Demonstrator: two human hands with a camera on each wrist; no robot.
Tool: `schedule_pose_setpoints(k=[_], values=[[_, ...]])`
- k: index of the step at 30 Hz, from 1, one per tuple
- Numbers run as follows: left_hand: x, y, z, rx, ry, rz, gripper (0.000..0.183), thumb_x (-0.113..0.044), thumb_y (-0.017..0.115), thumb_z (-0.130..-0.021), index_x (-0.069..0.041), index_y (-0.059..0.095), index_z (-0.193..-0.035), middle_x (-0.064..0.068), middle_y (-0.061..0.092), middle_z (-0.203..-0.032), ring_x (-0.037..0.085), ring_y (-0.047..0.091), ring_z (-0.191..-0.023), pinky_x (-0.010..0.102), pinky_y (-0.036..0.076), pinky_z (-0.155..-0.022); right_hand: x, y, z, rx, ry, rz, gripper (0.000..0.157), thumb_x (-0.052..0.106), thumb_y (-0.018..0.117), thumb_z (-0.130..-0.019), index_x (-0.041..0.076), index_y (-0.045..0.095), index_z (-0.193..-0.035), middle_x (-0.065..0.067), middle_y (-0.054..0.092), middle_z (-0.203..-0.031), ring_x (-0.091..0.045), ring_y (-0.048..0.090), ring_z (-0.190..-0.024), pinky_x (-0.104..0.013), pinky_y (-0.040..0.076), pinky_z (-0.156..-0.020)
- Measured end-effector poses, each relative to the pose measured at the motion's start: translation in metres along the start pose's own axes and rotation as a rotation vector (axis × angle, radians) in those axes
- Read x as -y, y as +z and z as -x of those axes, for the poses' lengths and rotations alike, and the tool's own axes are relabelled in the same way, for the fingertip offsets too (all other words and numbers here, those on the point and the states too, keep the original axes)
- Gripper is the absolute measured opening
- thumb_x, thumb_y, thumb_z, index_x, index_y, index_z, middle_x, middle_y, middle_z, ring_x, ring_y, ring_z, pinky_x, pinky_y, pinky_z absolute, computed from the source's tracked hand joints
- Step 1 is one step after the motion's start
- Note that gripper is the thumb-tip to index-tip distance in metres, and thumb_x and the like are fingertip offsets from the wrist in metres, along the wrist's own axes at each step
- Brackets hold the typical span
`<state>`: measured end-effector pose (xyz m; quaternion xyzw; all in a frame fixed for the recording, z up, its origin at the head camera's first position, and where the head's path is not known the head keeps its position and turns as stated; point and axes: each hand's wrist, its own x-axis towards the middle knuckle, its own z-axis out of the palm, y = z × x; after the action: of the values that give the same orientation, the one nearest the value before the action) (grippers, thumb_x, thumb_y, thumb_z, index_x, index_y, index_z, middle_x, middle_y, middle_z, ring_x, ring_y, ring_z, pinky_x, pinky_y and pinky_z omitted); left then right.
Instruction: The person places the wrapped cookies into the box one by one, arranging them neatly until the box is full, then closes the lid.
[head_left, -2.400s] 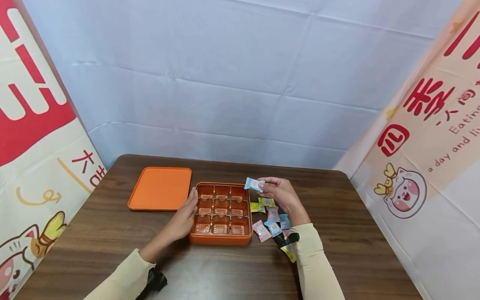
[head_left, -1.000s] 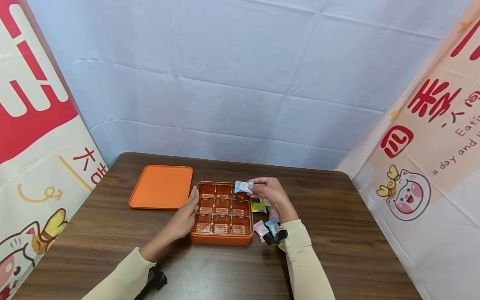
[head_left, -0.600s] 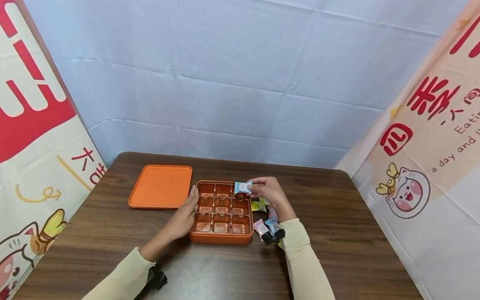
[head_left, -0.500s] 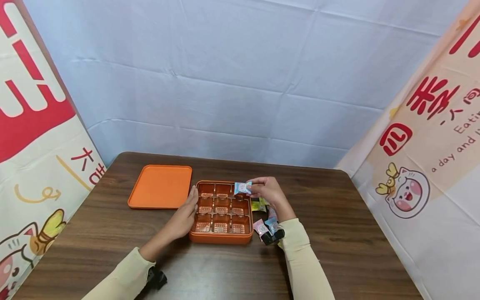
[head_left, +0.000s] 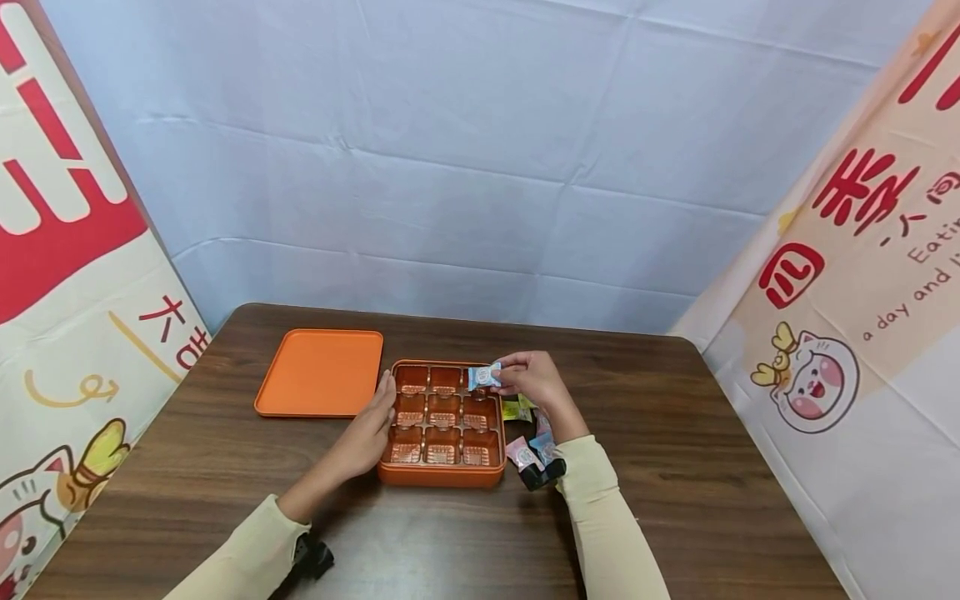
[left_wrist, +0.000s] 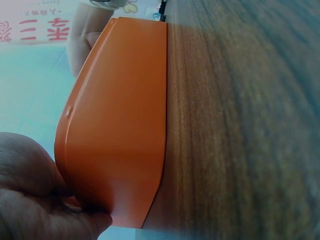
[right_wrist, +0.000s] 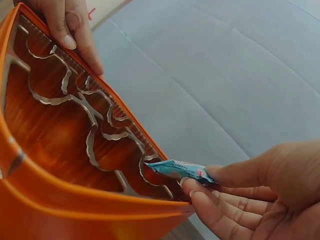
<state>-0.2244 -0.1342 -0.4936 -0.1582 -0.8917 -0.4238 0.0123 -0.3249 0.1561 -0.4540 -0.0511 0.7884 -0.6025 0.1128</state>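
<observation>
A square orange box (head_left: pixel 442 476) with a clear divided insert stands on the table. My left hand (head_left: pixel 371 427) lies along its left side, fingers nearly straight. In the right wrist view, fingertips of that left hand (right_wrist: pixel 75 35) rest on the box's rim. Between thumb and fingers, my right hand (head_left: pixel 536 381) pinches a blue wrapped candy (head_left: pixel 483 377) over the back right compartment. The right wrist view shows the candy (right_wrist: pixel 180 171) tilted at the rim, held by one end. No candy shows in the other compartments.
The orange lid (head_left: pixel 321 373) lies flat to the left behind the left hand. Several wrapped candies, including a pink one (head_left: pixel 522 454) and a yellow one (head_left: pixel 513 410), lie right of the box, partly hidden by the right wrist. A cloth wall (head_left: pixel 450 167) rises behind the table.
My right hand has moved left with the blue candy, from beside the box to over its back right compartment, and lowered it slightly. The left hand stays at the box's side.
</observation>
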Motion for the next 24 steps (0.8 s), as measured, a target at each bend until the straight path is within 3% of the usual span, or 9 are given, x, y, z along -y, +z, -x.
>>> schedule_pose_setpoints(k=[24], values=[[-0.0007,-0.0008,-0.0008,-0.004,0.007,-0.007,0.055,0.001,0.035,-0.108,0.013,0.012,-0.156,0.026,0.0,-0.166,0.041,0.009,-0.152,0.057,0.016,-0.119,0.0044,0.007,0.0013,-0.054,0.006,0.035,0.023,0.001,0.071,-0.093,-0.009,0.07,-0.114,-0.023,0.075,-0.099,-0.027,0.075,-0.071,-0.048,0.06,-0.076]])
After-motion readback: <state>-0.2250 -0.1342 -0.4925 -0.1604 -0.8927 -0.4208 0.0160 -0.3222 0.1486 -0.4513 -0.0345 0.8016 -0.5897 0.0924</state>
